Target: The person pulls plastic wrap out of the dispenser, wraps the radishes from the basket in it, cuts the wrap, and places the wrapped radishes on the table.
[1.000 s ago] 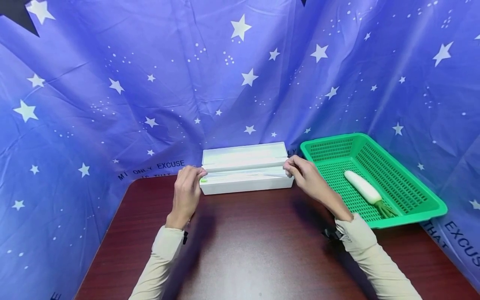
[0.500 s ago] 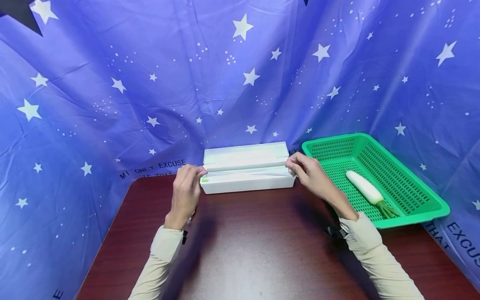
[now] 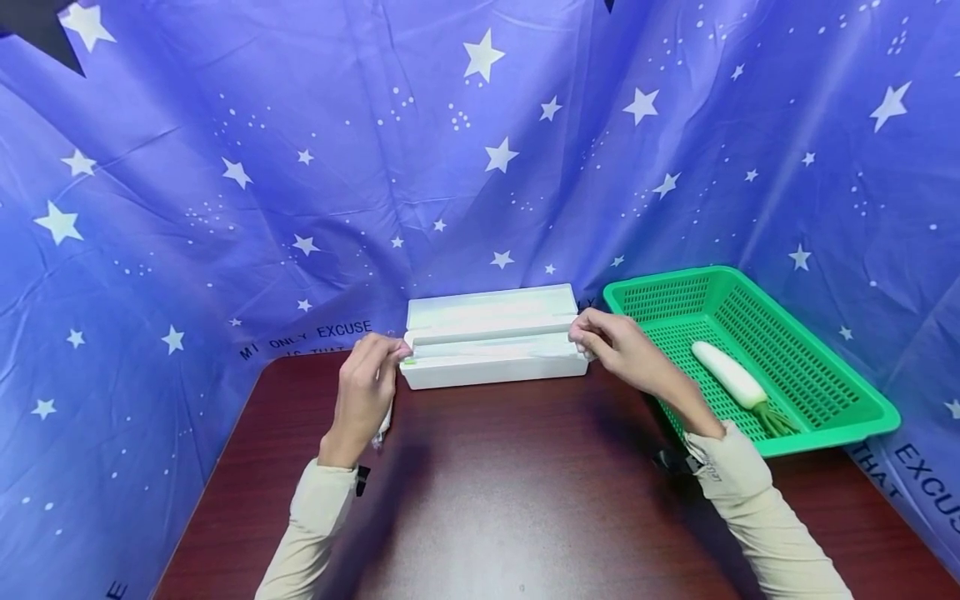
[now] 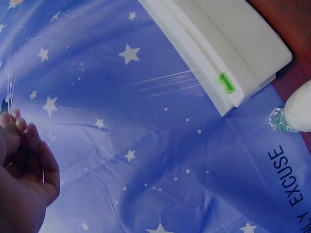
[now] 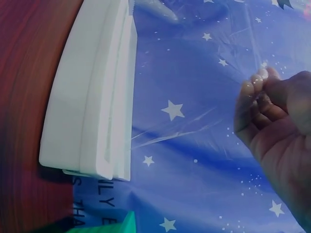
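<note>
A long white cling film dispenser (image 3: 495, 371) stands at the back of the table, its lid raised. Clear cling film (image 5: 194, 124) stretches out from it toward me. My left hand (image 3: 365, 396) pinches one corner of the film between thumb and fingertips, in front of the dispenser's left end. At the opposite end, my right hand (image 3: 618, 354) pinches the other corner the same way. A green slider (image 4: 226, 82) sits at the dispenser's left end. Beside that end lies a white, film-wrapped thing (image 4: 299, 109) with some green at its tip, mostly hidden behind my left hand in the head view.
A green plastic basket (image 3: 847, 367) stands at the right, with a white radish (image 3: 727, 373) lying in it. Behind the dark red-brown table (image 3: 480, 500) hangs a blue curtain (image 3: 337, 167) with white stars.
My left hand has shifted slightly left and toward me, baring more of the wrapped thing behind it. The right forearm has moved a little to the right; both hands keep their pinch on the film.
</note>
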`<state>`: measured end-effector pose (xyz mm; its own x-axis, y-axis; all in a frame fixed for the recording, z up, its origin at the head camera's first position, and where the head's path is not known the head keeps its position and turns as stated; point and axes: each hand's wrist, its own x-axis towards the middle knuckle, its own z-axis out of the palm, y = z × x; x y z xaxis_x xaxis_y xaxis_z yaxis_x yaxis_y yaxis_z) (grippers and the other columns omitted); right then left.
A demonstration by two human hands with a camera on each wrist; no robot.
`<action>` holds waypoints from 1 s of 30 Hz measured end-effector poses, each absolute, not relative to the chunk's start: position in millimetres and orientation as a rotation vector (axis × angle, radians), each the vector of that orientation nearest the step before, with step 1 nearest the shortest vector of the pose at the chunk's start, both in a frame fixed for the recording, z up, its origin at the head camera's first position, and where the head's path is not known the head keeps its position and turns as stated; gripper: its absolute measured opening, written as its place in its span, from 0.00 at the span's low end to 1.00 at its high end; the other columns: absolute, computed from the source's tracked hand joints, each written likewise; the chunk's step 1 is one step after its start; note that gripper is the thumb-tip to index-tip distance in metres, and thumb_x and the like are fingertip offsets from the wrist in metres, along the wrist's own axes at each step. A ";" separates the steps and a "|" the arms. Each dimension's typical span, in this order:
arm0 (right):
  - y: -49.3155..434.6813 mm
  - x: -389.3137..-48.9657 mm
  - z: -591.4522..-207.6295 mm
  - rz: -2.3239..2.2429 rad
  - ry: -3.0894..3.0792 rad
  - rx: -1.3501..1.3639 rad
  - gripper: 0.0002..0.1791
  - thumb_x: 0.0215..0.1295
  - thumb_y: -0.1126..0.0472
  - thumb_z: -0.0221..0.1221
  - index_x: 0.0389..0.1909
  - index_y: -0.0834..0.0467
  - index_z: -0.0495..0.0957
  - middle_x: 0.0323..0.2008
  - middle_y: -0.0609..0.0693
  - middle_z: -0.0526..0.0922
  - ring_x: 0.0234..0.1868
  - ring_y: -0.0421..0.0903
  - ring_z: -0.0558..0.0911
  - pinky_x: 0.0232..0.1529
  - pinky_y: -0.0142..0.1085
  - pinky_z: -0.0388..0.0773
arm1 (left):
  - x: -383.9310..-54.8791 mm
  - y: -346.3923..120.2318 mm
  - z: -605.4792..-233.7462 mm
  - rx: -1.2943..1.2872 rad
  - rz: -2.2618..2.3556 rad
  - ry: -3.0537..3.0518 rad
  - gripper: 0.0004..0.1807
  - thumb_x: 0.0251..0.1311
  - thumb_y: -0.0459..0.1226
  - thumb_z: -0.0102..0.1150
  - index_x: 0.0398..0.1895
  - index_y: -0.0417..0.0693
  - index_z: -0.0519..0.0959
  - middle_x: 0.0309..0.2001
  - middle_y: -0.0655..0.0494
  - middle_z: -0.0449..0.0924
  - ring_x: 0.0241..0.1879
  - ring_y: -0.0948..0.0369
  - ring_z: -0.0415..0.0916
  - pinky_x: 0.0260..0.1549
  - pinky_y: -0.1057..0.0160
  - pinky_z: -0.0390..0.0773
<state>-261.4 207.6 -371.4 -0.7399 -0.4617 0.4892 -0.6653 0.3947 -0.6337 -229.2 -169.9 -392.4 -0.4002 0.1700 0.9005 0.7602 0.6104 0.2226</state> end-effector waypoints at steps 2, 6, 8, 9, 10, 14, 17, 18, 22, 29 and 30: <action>207.8 -260.8 -368.9 1.273 -2.476 1.008 0.07 0.76 0.70 0.58 0.35 0.59 0.78 0.26 0.47 0.76 0.27 0.40 0.75 0.28 0.30 0.74 | -227.7 -173.8 -390.9 -0.774 -0.810 -1.943 0.06 0.58 0.20 0.67 0.33 0.36 0.83 0.31 0.48 0.81 0.33 0.54 0.78 0.39 0.63 0.75; 209.9 -260.3 -366.5 1.281 -2.630 1.041 0.06 0.77 0.68 0.57 0.36 0.60 0.78 0.26 0.48 0.76 0.27 0.43 0.76 0.30 0.31 0.75 | -223.9 -184.0 -386.3 -0.867 -0.905 -2.089 0.07 0.58 0.20 0.68 0.33 0.39 0.84 0.31 0.51 0.81 0.32 0.61 0.77 0.38 0.70 0.75; 211.6 -260.2 -366.7 1.282 -2.720 1.083 0.06 0.78 0.66 0.57 0.37 0.61 0.78 0.26 0.48 0.76 0.28 0.43 0.76 0.30 0.32 0.75 | -222.0 -188.8 -384.5 -0.912 -0.976 -2.205 0.07 0.59 0.22 0.68 0.33 0.41 0.85 0.31 0.54 0.82 0.33 0.64 0.76 0.38 0.71 0.75; 212.3 -260.2 -367.2 1.287 -2.766 1.113 0.06 0.78 0.66 0.56 0.37 0.61 0.78 0.26 0.48 0.76 0.28 0.43 0.76 0.30 0.32 0.75 | -221.0 -190.7 -384.0 -0.932 -1.009 -2.270 0.07 0.60 0.23 0.68 0.33 0.42 0.85 0.31 0.55 0.82 0.33 0.65 0.75 0.38 0.71 0.76; 212.9 -260.1 -368.0 1.286 -2.812 1.140 0.06 0.78 0.66 0.56 0.37 0.60 0.78 0.27 0.48 0.76 0.28 0.41 0.76 0.30 0.32 0.75 | -220.3 -192.4 -383.9 -0.953 -1.039 -2.343 0.07 0.60 0.24 0.68 0.33 0.44 0.86 0.31 0.57 0.82 0.33 0.66 0.75 0.38 0.70 0.77; 213.1 -259.4 -375.1 1.311 -2.980 1.249 0.07 0.79 0.66 0.55 0.37 0.61 0.78 0.27 0.49 0.78 0.29 0.40 0.77 0.32 0.33 0.79 | -217.7 -196.4 -390.1 -1.037 -1.180 -2.650 0.05 0.67 0.30 0.64 0.35 0.47 0.86 0.30 0.61 0.81 0.33 0.66 0.76 0.37 0.67 0.79; 210.4 -258.8 -384.1 1.329 -3.090 1.290 0.08 0.79 0.67 0.54 0.36 0.64 0.78 0.26 0.50 0.78 0.28 0.40 0.77 0.32 0.33 0.81 | -216.5 -198.4 -401.0 -1.103 -1.282 -2.824 0.06 0.70 0.31 0.62 0.36 0.46 0.86 0.30 0.59 0.81 0.32 0.64 0.76 0.34 0.67 0.79; 209.3 -258.3 -386.9 1.334 -3.119 1.298 0.09 0.79 0.67 0.54 0.36 0.64 0.77 0.26 0.50 0.79 0.27 0.40 0.77 0.32 0.34 0.81 | -216.3 -198.7 -405.0 -1.126 -1.309 -2.864 0.06 0.71 0.31 0.61 0.36 0.45 0.86 0.30 0.57 0.82 0.31 0.64 0.77 0.34 0.67 0.79; 205.1 -256.9 -395.7 1.327 -3.203 1.307 0.10 0.79 0.68 0.54 0.33 0.64 0.77 0.24 0.47 0.77 0.26 0.39 0.77 0.32 0.34 0.82 | -216.2 -199.9 -418.8 -1.182 -1.369 -2.955 0.07 0.72 0.31 0.61 0.35 0.44 0.86 0.29 0.53 0.81 0.31 0.66 0.76 0.35 0.68 0.79; 199.2 -256.1 -402.1 1.317 -3.269 1.314 0.12 0.78 0.69 0.54 0.30 0.63 0.76 0.23 0.46 0.76 0.24 0.39 0.77 0.29 0.32 0.80 | -216.9 -198.1 -426.4 -1.260 -1.368 -3.038 0.10 0.73 0.31 0.59 0.31 0.42 0.83 0.26 0.60 0.78 0.29 0.70 0.74 0.33 0.70 0.77; 198.7 -255.9 -402.4 1.319 -3.273 1.315 0.12 0.78 0.69 0.54 0.30 0.63 0.76 0.23 0.45 0.76 0.24 0.38 0.77 0.29 0.32 0.80 | -217.0 -197.9 -426.5 -1.273 -1.360 -3.050 0.10 0.73 0.32 0.59 0.31 0.41 0.83 0.26 0.59 0.79 0.29 0.70 0.74 0.33 0.70 0.77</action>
